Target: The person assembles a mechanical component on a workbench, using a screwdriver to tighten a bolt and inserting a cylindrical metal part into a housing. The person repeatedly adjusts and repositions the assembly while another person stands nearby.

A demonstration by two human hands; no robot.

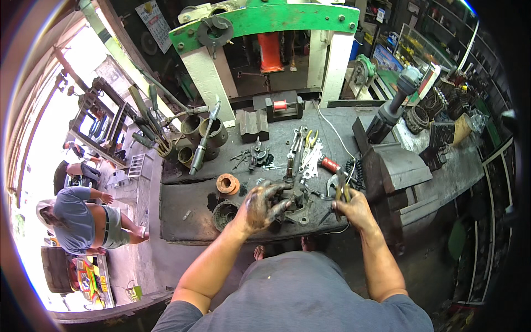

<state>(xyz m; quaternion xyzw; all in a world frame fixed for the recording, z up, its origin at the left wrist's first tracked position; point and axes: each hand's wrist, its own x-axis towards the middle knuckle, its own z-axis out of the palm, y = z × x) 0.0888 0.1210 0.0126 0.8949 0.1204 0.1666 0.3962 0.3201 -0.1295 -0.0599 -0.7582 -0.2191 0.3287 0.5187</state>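
Observation:
My left hand (259,210), its fingers blackened with grease, is spread above the near part of the bench. It is nearest to a dark metal casting (300,214) with bolt-hole lugs, which it partly covers. A threaded shaft (289,167) stands upright just behind. In my right hand (357,209) a pair of pliers (341,191) is gripped, pointing upward to the right of the casting. A dark metal ring (224,214) lies left of my left hand, beside an orange spool-shaped part (227,183).
Behind my hands lie several wrenches (311,157), yellow-handled pliers (313,137) and a red cylinder (330,164). A grey bench vise (395,166) stands right. Tool-filled metal cups (213,135) stand at the back left, below a green-beamed press (276,20). A person (83,216) is at left.

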